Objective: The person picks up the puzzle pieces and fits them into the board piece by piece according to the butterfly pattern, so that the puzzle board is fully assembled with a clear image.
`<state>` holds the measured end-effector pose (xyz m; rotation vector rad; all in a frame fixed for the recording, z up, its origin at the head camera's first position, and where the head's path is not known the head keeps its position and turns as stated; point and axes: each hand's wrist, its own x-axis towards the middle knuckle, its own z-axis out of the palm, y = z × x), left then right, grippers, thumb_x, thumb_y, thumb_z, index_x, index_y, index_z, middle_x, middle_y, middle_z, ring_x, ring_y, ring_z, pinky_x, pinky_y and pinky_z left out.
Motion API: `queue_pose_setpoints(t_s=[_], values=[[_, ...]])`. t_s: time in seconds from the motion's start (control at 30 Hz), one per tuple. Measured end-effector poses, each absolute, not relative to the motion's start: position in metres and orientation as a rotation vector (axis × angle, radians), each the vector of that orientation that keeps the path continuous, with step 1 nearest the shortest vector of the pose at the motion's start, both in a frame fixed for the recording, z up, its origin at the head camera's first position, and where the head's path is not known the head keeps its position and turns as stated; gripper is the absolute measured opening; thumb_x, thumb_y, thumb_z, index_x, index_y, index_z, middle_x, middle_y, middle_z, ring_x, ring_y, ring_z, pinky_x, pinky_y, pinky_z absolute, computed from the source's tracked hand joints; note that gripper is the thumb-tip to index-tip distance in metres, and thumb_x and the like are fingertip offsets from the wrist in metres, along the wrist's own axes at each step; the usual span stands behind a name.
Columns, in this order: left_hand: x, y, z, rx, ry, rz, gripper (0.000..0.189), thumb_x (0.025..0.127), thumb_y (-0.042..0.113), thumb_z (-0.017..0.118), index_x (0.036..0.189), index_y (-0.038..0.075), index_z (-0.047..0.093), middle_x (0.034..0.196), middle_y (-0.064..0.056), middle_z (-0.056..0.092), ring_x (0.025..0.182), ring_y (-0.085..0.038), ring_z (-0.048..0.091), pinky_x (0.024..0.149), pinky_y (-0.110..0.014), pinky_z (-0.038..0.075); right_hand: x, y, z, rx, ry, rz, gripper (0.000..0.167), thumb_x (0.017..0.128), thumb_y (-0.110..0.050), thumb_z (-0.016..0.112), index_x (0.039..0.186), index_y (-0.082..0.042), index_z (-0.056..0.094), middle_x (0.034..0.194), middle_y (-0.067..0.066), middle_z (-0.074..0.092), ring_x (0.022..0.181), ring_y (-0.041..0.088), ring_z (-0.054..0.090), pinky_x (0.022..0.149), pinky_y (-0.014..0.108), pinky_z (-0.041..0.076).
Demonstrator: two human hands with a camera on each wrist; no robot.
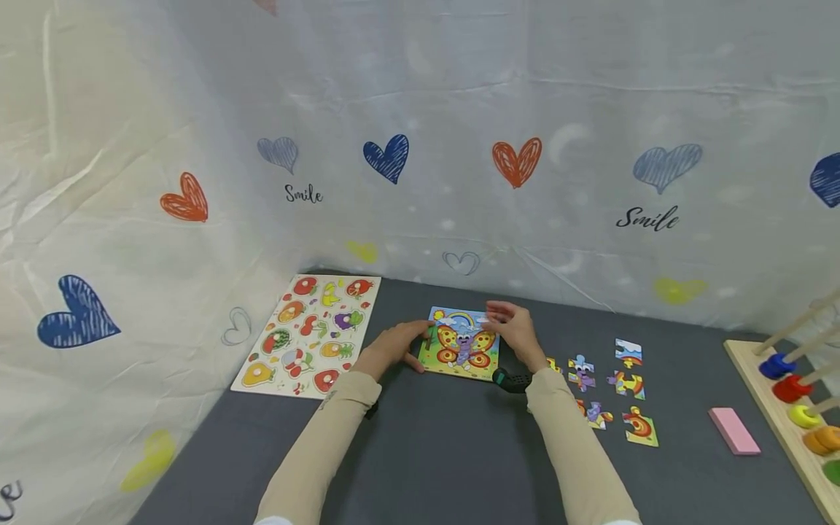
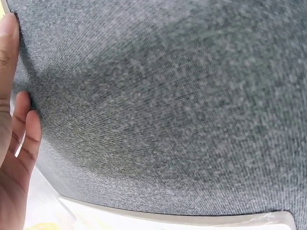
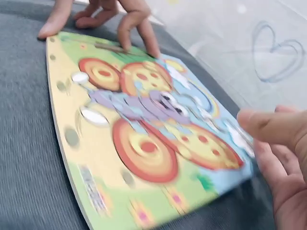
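A square puzzle board (image 1: 464, 350) with a picture of a butterfly and a rainbow lies on the dark table. At its left edge, my left hand (image 1: 396, 344) touches it, thumb at the near corner and fingertips on the printed surface; the right wrist view shows this most clearly. My right hand (image 1: 515, 332) is at the far right corner with fingers loosely bent; whether it touches the board (image 3: 144, 110) I cannot tell. In the left wrist view only part of my left hand (image 2: 17, 143) shows. Several loose butterfly puzzle pieces (image 1: 642, 426) lie to the right, some partly hidden by my right forearm.
A fruit puzzle board (image 1: 305, 332) lies at the left. On the right are a pink block (image 1: 733, 432) and a wooden stand with coloured rings (image 1: 792, 389). Behind the dark table (image 1: 433, 452) hangs a pale curtain (image 1: 446, 95) printed with hearts.
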<state>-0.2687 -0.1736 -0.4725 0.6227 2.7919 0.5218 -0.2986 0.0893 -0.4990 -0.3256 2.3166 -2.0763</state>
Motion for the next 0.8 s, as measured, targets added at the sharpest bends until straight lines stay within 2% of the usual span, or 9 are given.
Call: queue_pose_setpoints(t_s=[0.07, 0.2, 0.37, 0.47, 0.53, 0.6, 0.7, 0.8], values=[[-0.269, -0.174, -0.472, 0.618, 2.793, 0.521, 0.068, 0.068, 0.030, 0.085, 0.127, 0.014, 0.055, 0.142, -0.001, 0.048, 0.131, -0.029, 0.043, 0.100, -0.054, 0.039, -0.297, 0.097, -0.498, -0.384, 2.262, -2.117, 0.047, 0.084, 0.009, 0.067, 0.128, 0.015, 0.052, 0.123, 0.035, 0.055, 0.113, 0.044, 0.055, 0.082, 0.023, 0.053], [-0.269, -0.175, -0.473, 0.639, 2.792, 0.529, 0.066, 0.068, 0.030, 0.085, 0.124, 0.013, 0.055, 0.140, -0.001, 0.051, 0.128, -0.029, 0.046, 0.097, -0.054, 0.042, -0.294, 0.117, -0.496, -0.424, 2.215, -2.146, 0.047, 0.086, 0.006, 0.067, 0.129, 0.015, 0.050, 0.126, 0.036, 0.052, 0.114, 0.043, 0.055, 0.083, 0.019, 0.052], [-0.270, -0.180, -0.472, 0.630, 2.808, 0.547, 0.082, 0.067, 0.029, 0.085, 0.139, 0.014, 0.048, 0.126, -0.002, 0.060, 0.126, -0.031, 0.048, 0.099, -0.057, 0.039, -0.290, 0.146, -0.494, -0.408, 2.204, -2.179, 0.047, 0.087, 0.004, 0.066, 0.129, 0.016, 0.049, 0.128, 0.038, 0.049, 0.111, 0.028, 0.061, 0.085, 0.020, 0.051], [-0.271, -0.182, -0.472, 0.620, 2.820, 0.551, 0.087, 0.066, 0.028, 0.086, 0.142, 0.015, 0.046, 0.124, -0.001, 0.060, 0.127, -0.031, 0.047, 0.100, -0.058, 0.038, -0.287, 0.164, -0.492, -0.422, 2.183, -2.208, 0.047, 0.088, 0.004, 0.065, 0.130, 0.018, 0.047, 0.129, 0.038, 0.047, 0.108, 0.019, 0.063, 0.087, 0.022, 0.051], [-0.271, -0.182, -0.473, 0.631, 2.822, 0.544, 0.083, 0.066, 0.029, 0.086, 0.139, 0.015, 0.048, 0.126, -0.001, 0.059, 0.126, -0.029, 0.048, 0.099, -0.056, 0.039, -0.284, 0.177, -0.491, -0.420, 2.189, -2.209, 0.047, 0.089, 0.004, 0.064, 0.130, 0.018, 0.046, 0.127, 0.030, 0.055, 0.106, 0.015, 0.064, 0.087, 0.022, 0.051], [-0.271, -0.181, -0.474, 0.647, 2.820, 0.534, 0.076, 0.066, 0.029, 0.086, 0.133, 0.015, 0.052, 0.132, -0.001, 0.056, 0.127, -0.029, 0.047, 0.099, -0.054, 0.041, -0.281, 0.189, -0.490, -0.403, 2.215, -2.200, 0.047, 0.089, 0.003, 0.065, 0.129, 0.018, 0.047, 0.119, 0.015, 0.063, 0.104, 0.012, 0.064, 0.087, 0.021, 0.051], [-0.271, -0.179, -0.476, 0.674, 2.812, 0.545, 0.063, 0.066, 0.029, 0.086, 0.120, 0.014, 0.056, 0.137, -0.002, 0.053, 0.127, -0.028, 0.047, 0.099, -0.051, 0.042, -0.276, 0.209, -0.489, -0.373, 2.235, -2.203, 0.047, 0.089, 0.003, 0.064, 0.129, 0.020, 0.046, 0.108, -0.007, 0.066, 0.104, 0.013, 0.065, 0.085, 0.020, 0.051], [-0.271, -0.176, -0.475, 0.677, 2.800, 0.570, 0.063, 0.066, 0.027, 0.086, 0.120, 0.013, 0.056, 0.137, -0.004, 0.053, 0.129, -0.029, 0.046, 0.100, -0.051, 0.041, -0.269, 0.229, -0.487, -0.342, 2.251, -2.203, 0.048, 0.090, 0.002, 0.064, 0.129, 0.021, 0.044, 0.105, -0.012, 0.066, 0.104, 0.012, 0.065, 0.085, 0.019, 0.051]])
